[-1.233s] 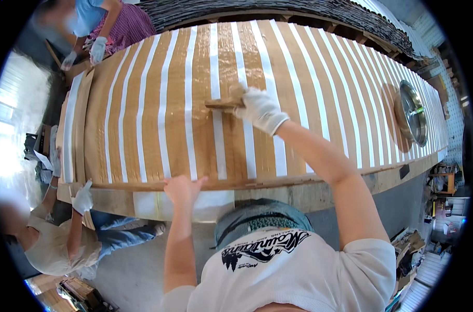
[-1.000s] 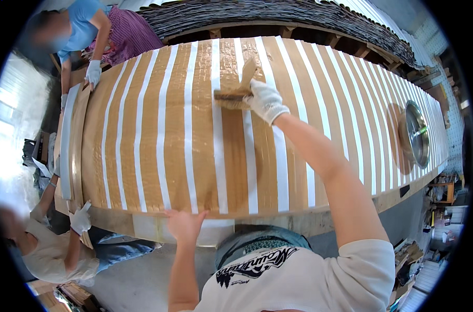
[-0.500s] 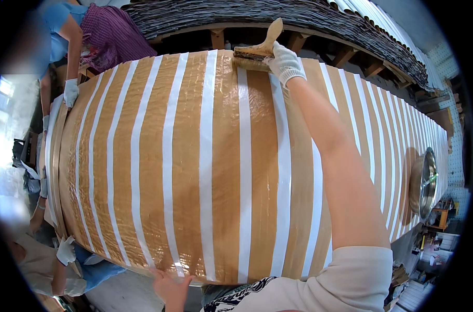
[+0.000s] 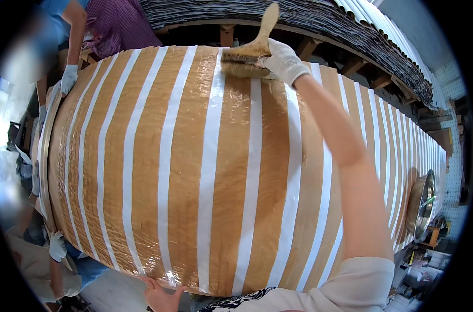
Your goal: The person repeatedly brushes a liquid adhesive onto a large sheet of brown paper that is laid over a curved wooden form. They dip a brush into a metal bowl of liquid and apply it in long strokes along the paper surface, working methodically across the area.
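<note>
My right hand (image 4: 284, 61), in a white knitted glove, grips a wide flat brush (image 4: 257, 46) by its wooden handle. The dark-stained bristles rest on the far edge of a long brown sheet with white stripes (image 4: 184, 171). Left of the brush the sheet looks wet, glossy and finely wrinkled; to the right it is duller. Bare and with fingers spread, my left hand (image 4: 162, 297) lies at the near edge of the sheet, its fingertips touching it.
On the sheet's right end stands a round metal bowl (image 4: 423, 204). Two people work at the left end, where a gloved hand (image 4: 69, 79) and another gloved hand (image 4: 57, 246) touch a wooden strip (image 4: 47, 171). Behind the table lies a long stack of dark thin sheets (image 4: 299, 26).
The brush in my right hand has shifted slightly left and its bristles show more fully. My view has moved a little; my left hand stays at the near edge.
</note>
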The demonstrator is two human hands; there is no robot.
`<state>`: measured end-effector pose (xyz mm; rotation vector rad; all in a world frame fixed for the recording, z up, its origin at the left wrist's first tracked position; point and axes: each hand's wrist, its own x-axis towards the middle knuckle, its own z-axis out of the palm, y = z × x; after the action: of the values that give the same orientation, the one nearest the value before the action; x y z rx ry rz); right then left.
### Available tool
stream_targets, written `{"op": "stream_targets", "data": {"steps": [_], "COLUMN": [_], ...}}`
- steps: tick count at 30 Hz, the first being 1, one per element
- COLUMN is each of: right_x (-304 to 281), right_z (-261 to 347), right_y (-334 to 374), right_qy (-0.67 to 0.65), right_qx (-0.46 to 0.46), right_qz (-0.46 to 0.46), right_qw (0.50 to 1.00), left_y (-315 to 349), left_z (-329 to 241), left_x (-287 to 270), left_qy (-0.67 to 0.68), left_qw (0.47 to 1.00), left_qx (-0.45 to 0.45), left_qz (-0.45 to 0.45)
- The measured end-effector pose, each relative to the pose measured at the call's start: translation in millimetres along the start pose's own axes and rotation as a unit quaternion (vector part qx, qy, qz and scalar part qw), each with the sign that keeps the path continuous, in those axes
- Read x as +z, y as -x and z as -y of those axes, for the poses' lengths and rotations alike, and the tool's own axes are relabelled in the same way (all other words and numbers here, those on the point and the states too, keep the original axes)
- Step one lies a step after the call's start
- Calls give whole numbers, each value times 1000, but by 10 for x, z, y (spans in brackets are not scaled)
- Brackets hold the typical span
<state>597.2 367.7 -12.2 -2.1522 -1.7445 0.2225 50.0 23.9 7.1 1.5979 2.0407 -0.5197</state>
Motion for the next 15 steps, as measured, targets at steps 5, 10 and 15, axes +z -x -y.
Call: {"op": "stream_targets", "data": {"steps": [5,10,15], "right_x": [183,-187,405], "right_z": [74,434,480], "right_y": [-342,-562,-439], "right_qy": [7,-85,29], "right_qx": [56,-35,69], "right_qz": [-111,-165,-94], "right_qw": [992,982,993], "left_y": [7,36,3], "left_z": [249,251,159], "left_x": [170,219,196], "left_qy": [-44,-35,-8], "left_qw": [998,999,998], "left_qx": [29,11,43], "left_qz": [-27,-30,-35]}}
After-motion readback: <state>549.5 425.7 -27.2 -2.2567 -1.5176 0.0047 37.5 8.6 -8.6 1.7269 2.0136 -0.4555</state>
